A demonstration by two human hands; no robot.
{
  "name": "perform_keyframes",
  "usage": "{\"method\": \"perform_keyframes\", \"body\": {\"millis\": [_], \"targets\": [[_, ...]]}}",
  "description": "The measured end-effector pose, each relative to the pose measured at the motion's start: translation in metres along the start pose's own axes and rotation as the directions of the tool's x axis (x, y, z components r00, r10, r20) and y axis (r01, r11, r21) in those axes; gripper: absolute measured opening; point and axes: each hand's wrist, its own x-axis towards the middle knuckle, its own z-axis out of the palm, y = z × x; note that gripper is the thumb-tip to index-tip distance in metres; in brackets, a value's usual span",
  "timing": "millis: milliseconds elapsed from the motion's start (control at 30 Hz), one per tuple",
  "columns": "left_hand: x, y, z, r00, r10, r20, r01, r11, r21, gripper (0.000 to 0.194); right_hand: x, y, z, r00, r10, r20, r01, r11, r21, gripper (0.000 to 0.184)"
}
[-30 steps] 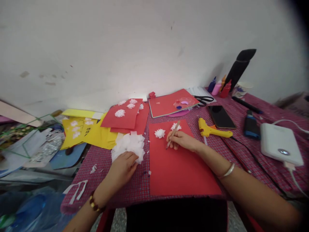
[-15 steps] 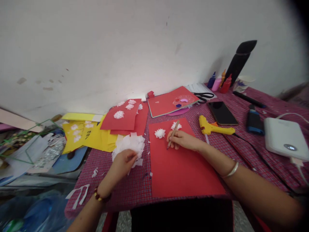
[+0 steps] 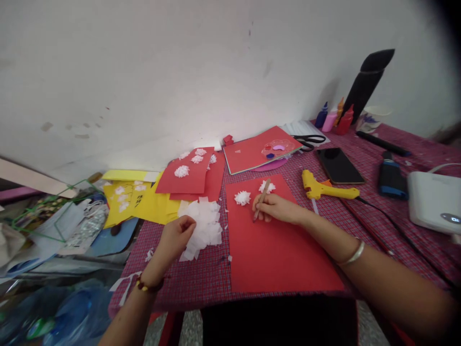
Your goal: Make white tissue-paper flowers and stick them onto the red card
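My right hand (image 3: 275,207) grips a pale wooden stick (image 3: 265,189) with a dark lower tip, tilted over a large red sheet of paper (image 3: 281,259). Two ruffled white paper flowers sit near the top of that sheet: one on the left (image 3: 242,198), the other (image 3: 271,185) partly behind the stick. At the left edge of a pile of white tissue paper squares (image 3: 205,223), my left hand (image 3: 178,235) has thumb and fingers pinched together. Whatever is between those fingertips, if anything, is too small to make out.
Red cards with white flowers (image 3: 194,180) and yellow cards (image 3: 149,206) lie at the back left. A yellow glue gun (image 3: 327,191), its black cord, a phone (image 3: 340,166), scissors (image 3: 308,140) and small paint bottles (image 3: 329,121) are on the right. A white power bank (image 3: 434,197) stands farther right.
My left hand has moved left across the tissue pile, uncovering more of it. My right hand stays over the red sheet with the stick. The view has shifted slightly.
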Motion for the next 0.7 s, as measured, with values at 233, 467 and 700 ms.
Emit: {"method": "perform_keyframes", "body": {"millis": [233, 467, 700], "targets": [[-0.003, 0.026, 0.005, 0.997, -0.025, 0.078, 0.049, 0.945, -0.323, 0.016, -0.001, -0.003, 0.005, 0.991, -0.112, -0.078, 0.119, 0.989, 0.092, 0.015], [0.013, 0.032, 0.002, 0.998, 0.063, -0.029, -0.068, 0.969, -0.238, 0.012, -0.006, -0.01, 0.009, 0.98, -0.159, -0.116, 0.173, 0.978, 0.119, 0.018], [0.015, -0.002, -0.013, 0.994, 0.104, 0.045, -0.114, 0.924, 0.365, 0.027, -0.002, -0.005, 0.01, 0.987, -0.146, -0.068, 0.152, 0.985, 0.086, 0.017]]}}
